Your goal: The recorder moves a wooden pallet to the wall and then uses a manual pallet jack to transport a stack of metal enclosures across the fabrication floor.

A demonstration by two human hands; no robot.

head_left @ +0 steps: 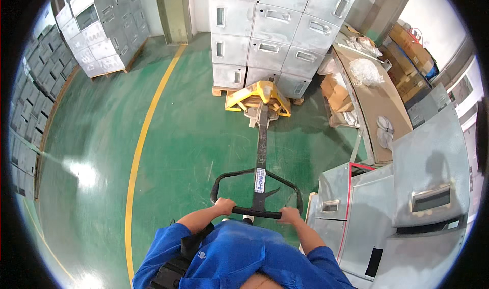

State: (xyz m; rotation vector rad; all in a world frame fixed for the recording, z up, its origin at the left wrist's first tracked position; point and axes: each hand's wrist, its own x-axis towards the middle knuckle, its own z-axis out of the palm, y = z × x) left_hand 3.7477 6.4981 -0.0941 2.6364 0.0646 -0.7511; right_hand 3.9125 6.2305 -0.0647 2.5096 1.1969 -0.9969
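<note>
Both of my hands grip the black loop handle [259,213] of a yellow pallet jack [264,91]. My left hand [224,206] is closed round the left end of the handle's near bar, and my right hand [290,215] round its right end. From the loop a dark shaft [262,141] with a label runs forward to the jack's body. The jack stands against a wooden pallet [220,92] stacked with grey metal boxes [270,53]; its forks are hidden underneath.
More grey metal boxes [109,34] stand in stacks on the left. A yellow line [137,156] crosses the green floor [198,131]. On the right are a workbench [378,105] with plastic bags, cartons [336,93] below it, and large grey metal panels [430,161] close to my right arm.
</note>
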